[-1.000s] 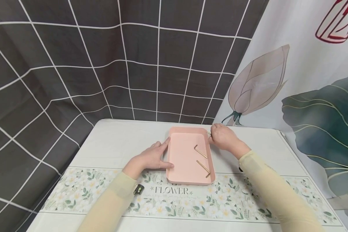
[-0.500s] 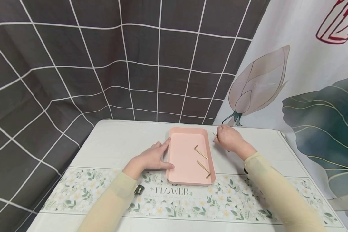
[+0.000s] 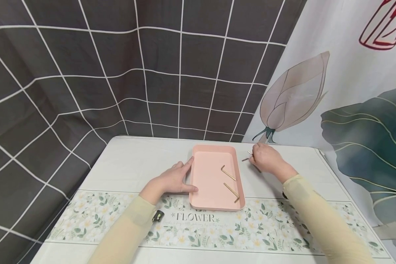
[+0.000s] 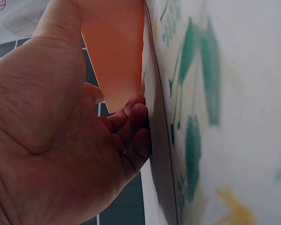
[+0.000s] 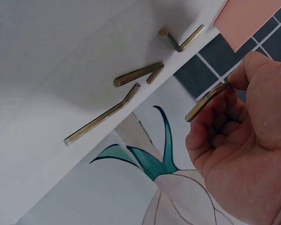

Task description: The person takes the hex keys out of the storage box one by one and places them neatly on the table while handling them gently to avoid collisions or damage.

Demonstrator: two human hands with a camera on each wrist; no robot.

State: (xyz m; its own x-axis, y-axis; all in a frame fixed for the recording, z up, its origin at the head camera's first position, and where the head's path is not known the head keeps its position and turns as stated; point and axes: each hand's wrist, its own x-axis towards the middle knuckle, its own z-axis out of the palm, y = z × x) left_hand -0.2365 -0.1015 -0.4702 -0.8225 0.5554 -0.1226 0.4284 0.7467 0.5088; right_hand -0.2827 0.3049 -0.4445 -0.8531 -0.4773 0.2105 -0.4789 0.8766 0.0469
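My left hand [image 3: 174, 180] rests at the left side of a pink tray [image 3: 206, 176], index finger along the wall and thumb over the rim. In the left wrist view its other fingers [image 4: 140, 143] are bent beneath the tray wall. Two brass-coloured hex keys, one farther back [image 3: 229, 173] and one nearer [image 3: 231, 191], lie in the tray's right half. Beyond the tray's right side, my right hand [image 3: 267, 158] pinches a hex key [image 5: 207, 102] between thumb and fingers. Three more hex keys [image 5: 140, 75] lie on the table close by that hand.
A white table cover [image 3: 142, 157] with a floral band [image 3: 102, 216] lies under everything. Behind the table hangs a dark grid-patterned curtain [image 3: 161, 88]; a white cloth with a flower print [image 3: 290, 91] hangs at the right.
My right hand has moved right, away from the tray's far right corner and slightly toward me. A hex key beside the tray has come into sight. The left hand and tray stay put.
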